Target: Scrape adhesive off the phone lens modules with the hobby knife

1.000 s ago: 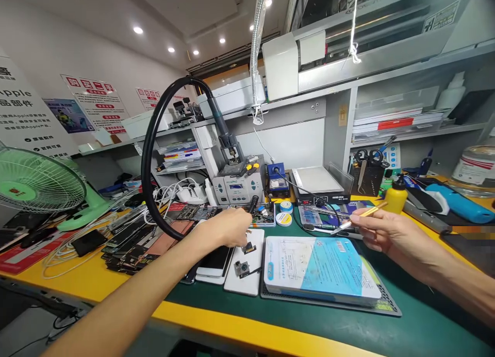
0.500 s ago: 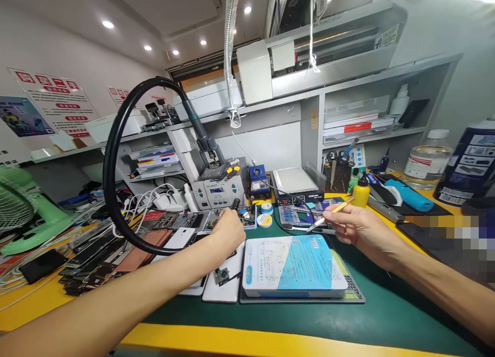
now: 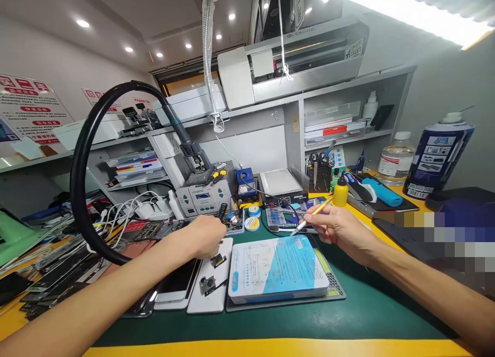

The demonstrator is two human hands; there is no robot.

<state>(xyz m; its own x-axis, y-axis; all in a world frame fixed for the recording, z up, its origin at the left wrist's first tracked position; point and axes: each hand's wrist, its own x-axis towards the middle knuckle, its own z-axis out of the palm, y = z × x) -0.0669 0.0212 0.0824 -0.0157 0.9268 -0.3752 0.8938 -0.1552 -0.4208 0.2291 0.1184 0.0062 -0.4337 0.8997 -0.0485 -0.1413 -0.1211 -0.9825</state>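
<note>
My left hand is closed, knuckles up, over the far end of a white phone panel; its fingertips are hidden, so I cannot see what they hold. Small camera modules lie on that panel below the hand. A blue-and-white box lies flat on a grey perforated mat. In my right hand is a slim knife with a gold-coloured shaft, gripped like a pen. Its pale, blade-like tip points down-left, just above the box's far edge.
Behind the hands are a parts tray, two small round tubs, a hot-air station and a heating plate. A black hose arches at left above stacked phone parts. A yellow bottle stands at right.
The view has turned right, shifting everything leftward. My left hand has drawn back slightly from the parts tray toward the white panel. My right hand still holds the knife, its tip nearer the box.
</note>
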